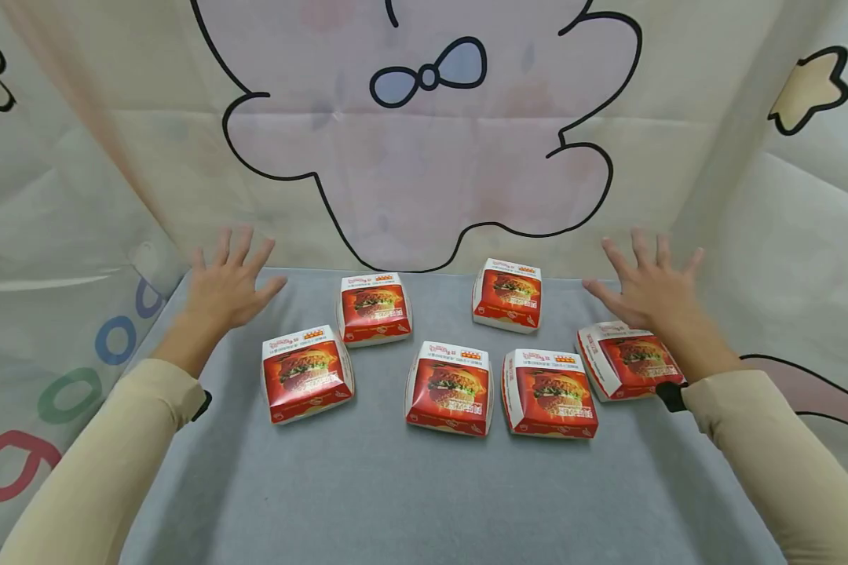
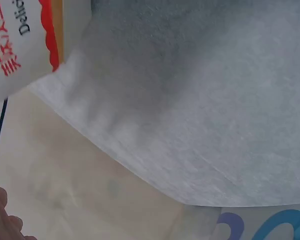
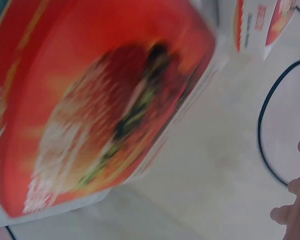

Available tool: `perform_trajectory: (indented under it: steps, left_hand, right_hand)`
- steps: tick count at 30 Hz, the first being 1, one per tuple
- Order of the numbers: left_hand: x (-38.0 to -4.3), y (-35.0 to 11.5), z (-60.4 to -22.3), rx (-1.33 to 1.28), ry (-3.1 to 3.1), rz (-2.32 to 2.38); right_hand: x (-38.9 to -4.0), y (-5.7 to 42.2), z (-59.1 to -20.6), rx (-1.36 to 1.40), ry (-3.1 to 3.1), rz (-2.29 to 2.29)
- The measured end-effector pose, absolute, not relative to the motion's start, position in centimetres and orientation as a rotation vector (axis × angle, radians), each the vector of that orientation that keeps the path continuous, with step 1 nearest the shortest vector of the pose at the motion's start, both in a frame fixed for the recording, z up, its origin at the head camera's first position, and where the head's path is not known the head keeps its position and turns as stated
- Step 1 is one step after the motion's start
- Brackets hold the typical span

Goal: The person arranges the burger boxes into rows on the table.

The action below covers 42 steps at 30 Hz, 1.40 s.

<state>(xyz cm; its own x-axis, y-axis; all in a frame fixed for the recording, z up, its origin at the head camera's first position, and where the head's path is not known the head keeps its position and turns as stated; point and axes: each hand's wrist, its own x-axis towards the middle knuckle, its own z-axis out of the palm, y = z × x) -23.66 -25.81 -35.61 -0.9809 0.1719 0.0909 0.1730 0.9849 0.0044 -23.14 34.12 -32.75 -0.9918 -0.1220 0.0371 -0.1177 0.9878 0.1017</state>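
Fingers spread wide on the left hand, middle left of the frame, thumb pointing towards the centre, nothing gripped! And across at middle right, the right hand mirrors it, its fingers fanned just as wide and just as bare. Right below that hand, the far-right burger box sits tilted, partly covered by the wrist; the right wrist view has a box looming large and blurred at upper left, fingertips at the right edge. Nearest the left hand we have the front-left burger box, left of centre, and just beside it, a little higher, the back-left burger box. Into the middle: the centre burger box, and close on its right the lower-right burger box. Above those two, the back-right burger box, near the far edge. All six lie picture side up on the blue-grey counter. Pale sleeves run in from both lower corners, and behind it all hangs the printed backdrop, blue bow at top centre, yellow star at upper right!
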Motion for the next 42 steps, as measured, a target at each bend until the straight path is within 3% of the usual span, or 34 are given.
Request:
perform_trajectory:
  steps: [27, 42]
  left_hand:
    - [-23.1, -19.8, -36.2, -0.641, -3.242, -0.292]
    - [-23.1, -18.1, -36.5, -0.656, -3.374, -0.593]
  right_hand:
    - [-24.2, 22.4, -32.9, 0.525, -3.136, -0.043]
    - [-23.9, 17.6, -33.8, 0.777, -3.151, 0.202]
